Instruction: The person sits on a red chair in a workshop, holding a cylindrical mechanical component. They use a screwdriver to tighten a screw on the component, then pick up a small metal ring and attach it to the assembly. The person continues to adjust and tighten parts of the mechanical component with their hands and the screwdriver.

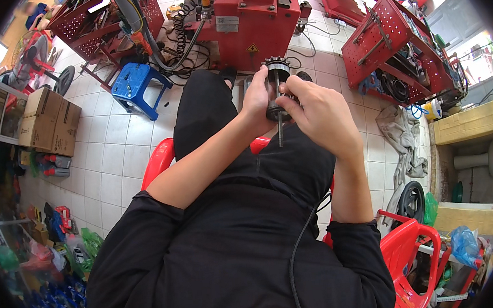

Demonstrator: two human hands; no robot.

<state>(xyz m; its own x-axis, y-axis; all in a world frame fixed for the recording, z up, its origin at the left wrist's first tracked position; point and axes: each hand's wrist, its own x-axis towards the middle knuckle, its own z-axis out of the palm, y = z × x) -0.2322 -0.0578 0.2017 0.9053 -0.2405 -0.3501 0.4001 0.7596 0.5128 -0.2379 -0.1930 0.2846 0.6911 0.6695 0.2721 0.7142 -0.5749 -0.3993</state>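
Note:
Above my lap, between my knees, I hold a dark wheel hub [278, 75] with a toothed sprocket [277, 63] at its far end. A thin metal axle rod [281, 135] runs along it and sticks out toward me. My left hand [257, 100] is closed around the hub's left side. My right hand [319, 110] is closed at its right side, thumb and forefinger pinched against the near end by the rod. What lies right between those fingertips is too small to make out.
A red machine [257, 28] stands ahead. On the left are a blue stool [137, 87] and cardboard boxes [50, 123]. To the right is a red perforated tool cart [385, 44]. A grey cloth [402, 142] and a red chair [408, 257] are nearer.

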